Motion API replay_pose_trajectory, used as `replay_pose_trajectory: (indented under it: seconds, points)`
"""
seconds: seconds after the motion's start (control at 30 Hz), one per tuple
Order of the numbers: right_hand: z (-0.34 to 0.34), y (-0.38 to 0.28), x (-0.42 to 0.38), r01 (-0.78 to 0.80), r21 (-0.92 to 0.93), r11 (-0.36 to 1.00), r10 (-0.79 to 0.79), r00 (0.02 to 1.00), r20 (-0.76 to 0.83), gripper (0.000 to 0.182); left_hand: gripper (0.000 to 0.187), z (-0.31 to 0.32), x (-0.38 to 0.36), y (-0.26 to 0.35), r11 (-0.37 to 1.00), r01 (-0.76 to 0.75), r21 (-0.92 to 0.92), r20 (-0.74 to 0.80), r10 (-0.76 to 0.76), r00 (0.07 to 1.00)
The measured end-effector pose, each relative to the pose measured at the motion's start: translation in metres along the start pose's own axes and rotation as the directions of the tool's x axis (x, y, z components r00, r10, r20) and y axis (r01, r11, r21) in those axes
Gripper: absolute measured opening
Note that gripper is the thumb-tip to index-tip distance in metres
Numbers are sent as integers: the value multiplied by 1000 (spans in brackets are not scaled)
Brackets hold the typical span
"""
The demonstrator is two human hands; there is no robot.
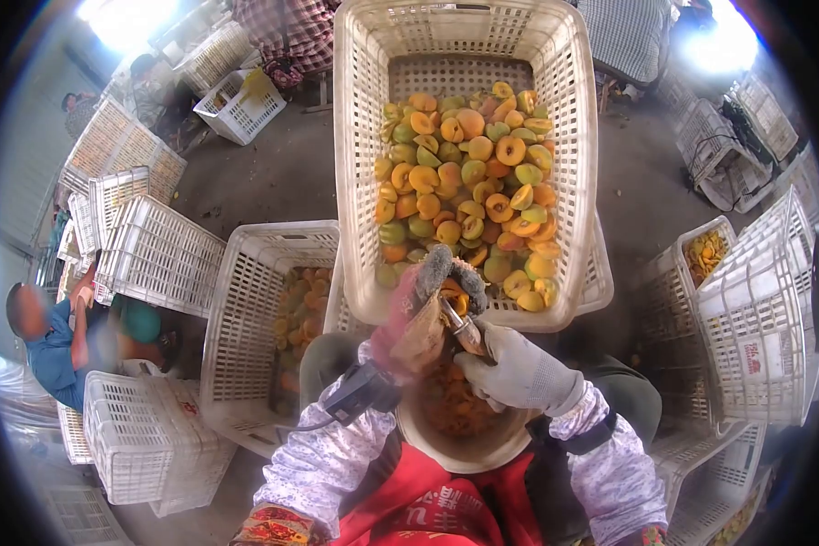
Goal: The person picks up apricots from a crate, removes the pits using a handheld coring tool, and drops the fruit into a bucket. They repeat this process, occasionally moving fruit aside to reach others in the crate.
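My left hand (411, 318), in a grey-and-pink glove, is closed around a yellow-orange peach half (459, 296). My right hand (523, 369), in a pale knitted glove, grips a pitting knife (465, 333) with a metal end and brownish handle. Its tip meets the fruit; the exact shape of the tip is hidden. Below both hands, a pale bucket (469, 462) between my knees holds orange scraps. Just beyond my hands stands a white plastic crate (355, 182) with many green, yellow and orange peach halves (469, 173), several showing hollow centres.
Left of my knee, another white crate (232, 337) contains fruit (302, 314). Stacked crates (150, 437) stand farther left, near a person in a blue shirt (53, 350). More crates (755, 328) rise on the right. Other people sit at the back. A dark floor (273, 177) lies between.
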State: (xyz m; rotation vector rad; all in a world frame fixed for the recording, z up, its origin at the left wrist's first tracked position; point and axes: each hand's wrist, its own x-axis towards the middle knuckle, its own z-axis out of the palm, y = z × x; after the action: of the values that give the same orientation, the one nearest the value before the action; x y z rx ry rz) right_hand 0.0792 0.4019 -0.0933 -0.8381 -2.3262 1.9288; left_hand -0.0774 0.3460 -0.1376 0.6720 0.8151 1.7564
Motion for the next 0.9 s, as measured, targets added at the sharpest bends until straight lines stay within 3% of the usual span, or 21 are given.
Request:
replay_pose_trajectory:
  seconds: [0.07,0.2,0.23,0.27,0.3,0.33,0.37,0.4,0.43,0.47,0.5,0.53,0.57,0.6,0.67,0.73,0.77,0.8,0.83,0.9]
  points:
    - [-7,-7,-3,-201,119,972,177,967,181,24,38,11,-4,4,998,48,-37,-52,-50,997]
    - [-14,0,-10,-231,196,953,157,930,333,24,38,10,0,12,973,179,-146,-178,-204,963]
    - [-13,3,-14,-181,74,981,153,947,283,25,38,11,-6,24,973,229,-21,-119,-230,966]
    - [-11,9,-19,-137,-47,989,144,962,231,26,38,-11,-12,26,974,227,-21,-119,-227,967]
    - [-5,25,-23,-31,-285,958,82,983,167,27,36,-45,-17,23,975,170,-143,-155,-191,969]
    - [2,46,-29,-31,-285,958,80,984,162,27,35,-66,-20,25,960,106,-260,-193,-159,968]
    - [10,68,-36,7,-636,772,72,993,98,28,37,-46,-25,49,995,33,-91,-312,-59,948]
    - [15,78,-39,18,-883,468,38,998,41,29,41,-28,-31,74,995,-22,94,-411,58,910]
    - [15,77,-42,21,-878,477,30,999,40,29,42,-54,-42,85,830,-17,558,-344,250,905]
    - [13,73,-47,31,-846,532,41,997,62,31,45,-84,-53,98,462,-10,887,-191,386,902]
    - [12,70,-50,38,-811,583,52,995,84,32,45,-95,-56,115,452,-11,892,-184,384,905]
    - [12,69,-52,37,-806,590,45,996,78,32,47,-97,-55,131,33,90,995,-95,303,948]
    - [13,66,-52,33,-821,570,24,998,57,32,50,-97,-52,140,-399,126,908,-52,192,980]
    - [12,64,-51,31,-836,548,4,999,40,31,50,-95,-49,138,-405,125,906,-49,191,980]
    - [7,61,-50,33,-843,536,-80,997,-12,31,51,-60,-29,120,-600,-3,800,176,230,957]
    - [1,59,-51,31,-856,516,-156,986,-58,30,52,-45,13,88,-129,-71,989,76,42,996]
    - [-3,59,-50,9,-853,522,-252,957,-144,29,48,-30,34,66,93,152,984,-146,-68,987]
    - [-8,59,-50,-12,-848,529,-344,911,-227,28,44,-17,52,45,280,381,881,-327,-222,919]
    - [-12,58,-51,-6,-873,488,-463,846,-265,26,48,-24,71,17,227,361,905,-329,-168,929]
    - [-18,59,-52,-25,-860,509,-452,842,-293,26,53,-48,105,-28,179,342,923,-326,-113,938]
